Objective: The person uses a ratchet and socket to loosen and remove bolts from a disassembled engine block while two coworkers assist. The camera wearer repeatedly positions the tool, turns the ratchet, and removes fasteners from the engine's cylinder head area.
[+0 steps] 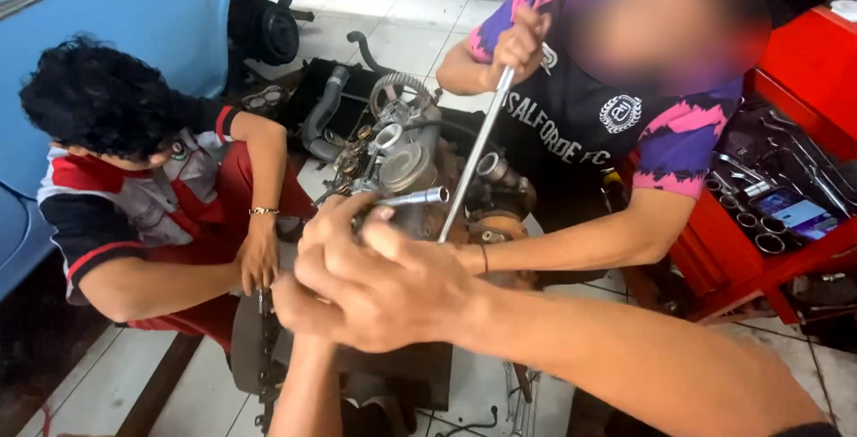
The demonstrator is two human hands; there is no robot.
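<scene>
Head view looks down on two bare hands clasped together over an engine (406,156) on the tiled floor; the right hand (393,285) is clenched over the left hand (308,299), and both grip the handle of a chrome socket tool (415,197) whose round open end juts out just beyond the knuckles, pointing away from the wearer; the handle itself is hidden inside the fists. Beyond the fingertips stands the engine's toothed pulley (399,89), with black hoses (321,116) to the left of it. Just right of the hands a long steel bar (478,147) slants upward, gripped at its top by a co-worker's hand (518,44). Left of the hands another person's hand (259,254) rests by the engine. Far right sits a red tool tray (794,214) holding sockets.
</scene>
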